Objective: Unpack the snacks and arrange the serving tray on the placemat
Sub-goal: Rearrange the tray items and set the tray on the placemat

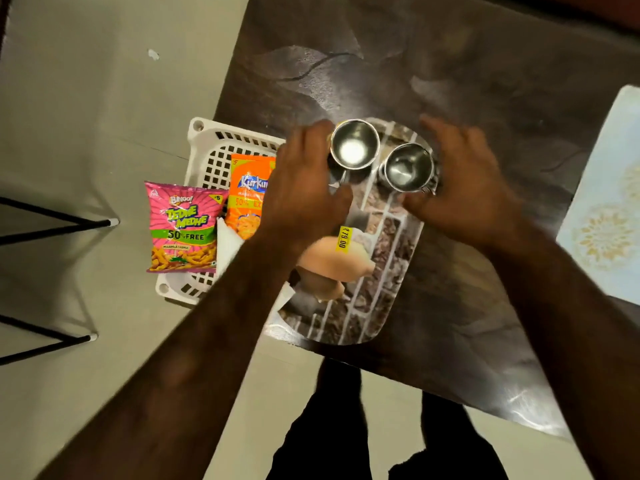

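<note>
- Nearest the camera, the person's dark-clothed legs (346,427) stand on pale floor just short of the near edge of a dark marbled table (485,116), which runs diagonally across the view.
- An oval serving tray (367,306) with a stone-brick pattern lies on the table close to that near edge; its near-left end sits right at the corner, and may overhang it slightly.
- On the tray's near half lie peach-coloured bowls (332,261), tipped on their sides, with a yellow price sticker (343,240) on them.
- On the tray's far end stand two upright steel cups, the left cup (354,144) and the right cup (408,168), just beside each other.
- The left hand (304,192) curls around the left cup's outer side, fingers behind it and thumb in front.
- The right hand (467,188) cups the right cup's outer side, fingers loosely spread; whether it grips cannot be told.
- Left of the table, on the floor, a white slotted basket (207,150) holds a pink snack packet (183,226), an orange snack packet (247,195) and a white napkin (227,244).
- A pale patterned placemat (609,202) lies at the table's right, well apart from the tray, with bare tabletop between them and beyond the cups.
- Thin black furniture legs (52,226) stand on the floor at far left.
</note>
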Available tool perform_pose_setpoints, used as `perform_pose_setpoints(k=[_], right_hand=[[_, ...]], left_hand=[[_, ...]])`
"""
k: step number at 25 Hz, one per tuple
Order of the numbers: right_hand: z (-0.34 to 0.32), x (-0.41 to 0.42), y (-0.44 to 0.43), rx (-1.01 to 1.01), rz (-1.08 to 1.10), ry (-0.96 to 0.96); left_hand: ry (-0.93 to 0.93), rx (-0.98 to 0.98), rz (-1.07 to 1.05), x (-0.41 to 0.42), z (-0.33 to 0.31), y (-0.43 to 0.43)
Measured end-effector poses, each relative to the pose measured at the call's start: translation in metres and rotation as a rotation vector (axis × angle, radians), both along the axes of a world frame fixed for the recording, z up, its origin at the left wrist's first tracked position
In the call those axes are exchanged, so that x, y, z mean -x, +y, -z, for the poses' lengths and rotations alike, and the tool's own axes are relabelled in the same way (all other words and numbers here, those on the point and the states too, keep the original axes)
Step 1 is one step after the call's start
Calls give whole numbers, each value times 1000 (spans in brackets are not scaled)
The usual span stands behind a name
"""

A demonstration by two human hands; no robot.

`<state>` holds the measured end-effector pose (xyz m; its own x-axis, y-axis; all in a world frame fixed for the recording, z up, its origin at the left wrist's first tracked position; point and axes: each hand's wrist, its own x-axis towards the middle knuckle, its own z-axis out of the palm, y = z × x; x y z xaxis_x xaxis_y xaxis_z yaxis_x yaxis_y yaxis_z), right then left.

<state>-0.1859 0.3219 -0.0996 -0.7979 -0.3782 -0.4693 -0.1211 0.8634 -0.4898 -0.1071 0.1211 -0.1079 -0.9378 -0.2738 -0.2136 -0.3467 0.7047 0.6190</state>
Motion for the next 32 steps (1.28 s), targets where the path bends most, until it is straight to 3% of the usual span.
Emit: perform_pose_setpoints(k=[3,5,9,19,25,27,32], right_hand=[[11,-6,-12,-12,4,0],[19,-16,-12,15,156,46],[33,-20,-13,12,434,62],[37,-13,-19,41,407,87],[25,-59,20,25,473,153],[29,-83,28,-14,411,8],[34,-126,-17,115,145,-330]], left_hand=[[-154,78,169,40,9,1],[-178,129,251,46,17,0],[-178,33,266,45,20,-3],[-181,19,236,40,23,-3],[128,1,-30,-58,-13,-12],[63,34,-201,-107,-15,-36],[-66,172,-522,-166,-7,-105]])
